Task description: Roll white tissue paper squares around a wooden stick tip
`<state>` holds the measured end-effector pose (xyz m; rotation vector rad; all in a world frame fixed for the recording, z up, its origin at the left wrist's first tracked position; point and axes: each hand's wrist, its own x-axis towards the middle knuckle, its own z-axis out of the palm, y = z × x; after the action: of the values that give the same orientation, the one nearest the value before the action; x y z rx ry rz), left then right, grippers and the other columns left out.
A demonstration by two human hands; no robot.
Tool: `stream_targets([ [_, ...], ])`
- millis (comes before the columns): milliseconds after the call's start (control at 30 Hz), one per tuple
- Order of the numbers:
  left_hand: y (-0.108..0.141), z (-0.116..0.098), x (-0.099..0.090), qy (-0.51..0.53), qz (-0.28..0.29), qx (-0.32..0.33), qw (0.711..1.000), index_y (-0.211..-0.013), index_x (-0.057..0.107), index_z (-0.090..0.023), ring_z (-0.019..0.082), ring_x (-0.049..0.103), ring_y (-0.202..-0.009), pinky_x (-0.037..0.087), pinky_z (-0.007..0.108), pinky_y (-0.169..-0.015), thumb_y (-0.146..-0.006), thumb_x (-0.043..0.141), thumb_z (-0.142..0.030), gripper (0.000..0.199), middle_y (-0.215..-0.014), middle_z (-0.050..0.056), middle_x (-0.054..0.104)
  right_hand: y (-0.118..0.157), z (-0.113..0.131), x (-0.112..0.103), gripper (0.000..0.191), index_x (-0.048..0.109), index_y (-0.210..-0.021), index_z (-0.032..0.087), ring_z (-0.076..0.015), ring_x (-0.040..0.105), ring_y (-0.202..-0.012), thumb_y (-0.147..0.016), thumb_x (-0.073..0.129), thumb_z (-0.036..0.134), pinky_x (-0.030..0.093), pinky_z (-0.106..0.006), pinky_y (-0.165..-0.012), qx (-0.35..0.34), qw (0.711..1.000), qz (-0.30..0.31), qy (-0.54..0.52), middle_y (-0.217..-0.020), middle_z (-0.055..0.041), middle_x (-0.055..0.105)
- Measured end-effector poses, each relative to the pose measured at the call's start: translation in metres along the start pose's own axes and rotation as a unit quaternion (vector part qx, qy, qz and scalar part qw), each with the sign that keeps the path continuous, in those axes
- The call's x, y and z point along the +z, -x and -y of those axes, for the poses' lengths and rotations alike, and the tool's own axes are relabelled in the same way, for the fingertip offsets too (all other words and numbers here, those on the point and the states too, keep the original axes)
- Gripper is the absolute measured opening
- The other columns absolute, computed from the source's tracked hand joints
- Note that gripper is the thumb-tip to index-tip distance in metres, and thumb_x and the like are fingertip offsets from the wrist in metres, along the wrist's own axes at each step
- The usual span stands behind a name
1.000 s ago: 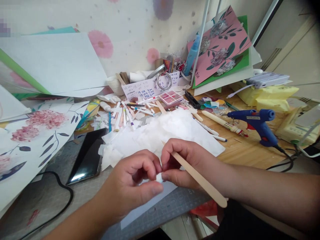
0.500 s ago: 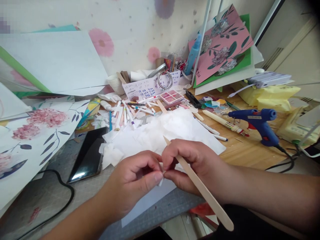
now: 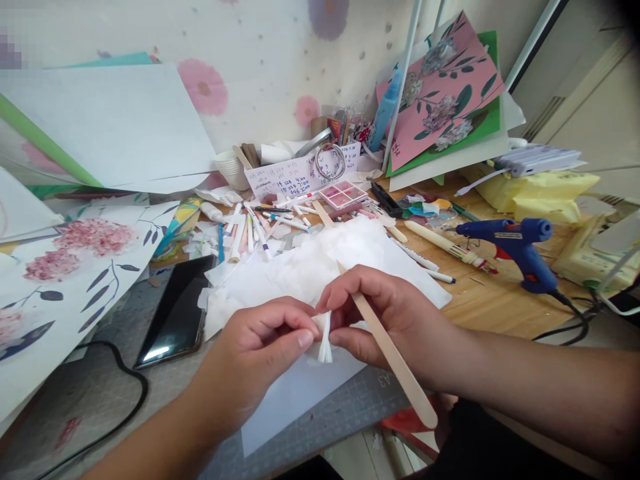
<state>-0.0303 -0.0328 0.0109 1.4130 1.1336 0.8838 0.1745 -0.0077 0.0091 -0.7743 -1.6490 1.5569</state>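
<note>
A: State the article in hand and its position
B: White tuft of thin strips [image 3: 325, 339], between both hands, over a white paper sheet [image 3: 293, 407] and the edge of a gridded A3 cutting mat [image 3: 350, 413]

A: Report on the left hand [image 3: 265, 343]
B: Pinching the tuft at its upper left side, thumb against index; other fingers curled behind, largely hidden

A: Report on the right hand [image 3: 420, 327]
B: Parted at thumb and index, close around the tuft's right side; wooden craft stick [image 3: 393, 360] lodged among the fingers, pointed end up and away, rounded end down past the palm. Exact hold on the stick partly hidden

A: Give axis and bearing
B: Long axis near upright in view, fanned loose end lowermost. Right of the left fingertips, just left of the right thumb. Contact with that thumb: cannot tell. Nearer hand: the left, already gripping

A: Note surroundings
B: Beyond the fingers, heap of white fluff [image 3: 350, 250]; well apart to the right, blue hot glue gun [image 3: 520, 233]
</note>
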Motion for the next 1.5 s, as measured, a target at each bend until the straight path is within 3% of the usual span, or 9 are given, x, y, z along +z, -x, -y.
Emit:
stream_targets([
  [100, 0.000, 0.002, 0.001, 0.020, 0.005, 0.003, 1.000, -0.069, 0.072, -0.021, 0.019, 0.060, -0.079, 0.045, 0.029, -0.073, -0.085, 0.066, -0.025, 0.018, -0.078, 0.001, 0.067, 0.000, 0.000, 0.003, 0.021, 0.053, -0.090, 0.021, -0.0118, 0.056, -0.068, -0.078, 0.069, 0.015, 0.050, -0.025, -0.063, -0.008, 1.000, 0.004, -0.007, -0.077, 0.0019, 0.059],
  [267, -0.003, -0.007, 0.006, -0.009, 0.000, -0.026, 1.000, -0.063, 0.067, -0.019, 0.016, 0.059, -0.070, 0.044, 0.026, -0.064, -0.072, 0.074, -0.021, 0.011, -0.072, 0.000, 0.066, -0.001, -0.004, 0.007, 0.015, 0.054, -0.083, 0.019, -0.0120, 0.055, -0.064, -0.077, 0.066, 0.013, 0.048, -0.026, -0.061, -0.071, 0.996, -0.025, 0.056, -0.073, 0.0011, 0.059],
  [433, -0.005, -0.013, 0.008, -0.063, 0.000, -0.022, 0.998, -0.063, 0.065, -0.019, 0.015, 0.056, -0.066, 0.044, 0.026, -0.062, -0.074, 0.068, -0.020, 0.011, -0.071, -0.001, 0.064, -0.001, -0.007, 0.008, 0.014, 0.055, -0.084, 0.019, -0.0130, 0.057, -0.064, -0.078, 0.065, 0.012, 0.048, -0.027, -0.062, -0.087, 0.993, -0.033, 0.074, -0.074, 0.0002, 0.059],
  [667, -0.004, -0.011, 0.003, -0.100, -0.022, 0.016, 0.995, -0.064, 0.071, -0.019, 0.020, 0.066, -0.078, 0.048, 0.029, -0.071, -0.077, 0.065, -0.020, 0.014, -0.085, 0.006, 0.073, -0.001, -0.007, 0.005, 0.014, 0.056, -0.085, 0.020, -0.0150, 0.062, -0.071, -0.079, 0.067, 0.013, 0.052, -0.030, -0.067, -0.077, 0.994, -0.047, 0.056, -0.081, -0.0020, 0.063],
  [933, -0.005, -0.010, 0.005, -0.096, -0.043, 0.009, 0.994, -0.064, 0.075, -0.021, 0.019, 0.066, -0.076, 0.048, 0.028, -0.070, -0.074, 0.068, -0.019, 0.013, -0.085, 0.005, 0.075, 0.003, -0.005, 0.000, 0.014, 0.057, -0.086, 0.020, -0.0146, 0.062, -0.074, -0.079, 0.068, 0.015, 0.053, -0.030, -0.069, -0.028, 0.999, -0.035, 0.022, -0.082, -0.0022, 0.065],
  [1200, -0.001, -0.001, 0.002, -0.028, -0.042, 0.011, 0.999, -0.067, 0.077, -0.024, 0.018, 0.064, -0.078, 0.046, 0.027, -0.073, -0.078, 0.071, -0.018, 0.014, -0.084, 0.002, 0.073, 0.012, -0.002, -0.006, 0.019, 0.058, -0.091, 0.020, -0.0147, 0.063, -0.078, -0.079, 0.072, 0.017, 0.055, -0.031, -0.075, -0.015, 1.000, -0.014, 0.011, -0.086, -0.0021, 0.064],
  [1400, -0.001, 0.008, 0.000, 0.128, -0.036, -0.008, 0.991, -0.072, 0.076, -0.021, 0.019, 0.059, -0.078, 0.046, 0.027, -0.072, -0.077, 0.078, -0.035, 0.014, -0.080, 0.001, 0.070, 0.010, 0.008, -0.005, 0.018, 0.060, -0.094, 0.019, -0.0152, 0.068, -0.083, -0.081, 0.071, 0.014, 0.058, -0.028, -0.075, -0.097, 0.990, 0.013, 0.098, -0.090, -0.0046, 0.070],
  [1500, -0.002, 0.006, 0.002, 0.172, -0.037, -0.048, 0.983, -0.073, 0.074, -0.020, 0.017, 0.058, -0.075, 0.045, 0.026, -0.071, -0.074, 0.081, -0.036, 0.018, -0.076, 0.000, 0.070, 0.009, 0.011, -0.003, 0.016, 0.062, -0.094, 0.018, -0.0171, 0.072, -0.086, -0.081, 0.070, 0.012, 0.058, -0.027, -0.075, -0.125, 0.980, 0.020, 0.153, -0.094, -0.0068, 0.074],
])
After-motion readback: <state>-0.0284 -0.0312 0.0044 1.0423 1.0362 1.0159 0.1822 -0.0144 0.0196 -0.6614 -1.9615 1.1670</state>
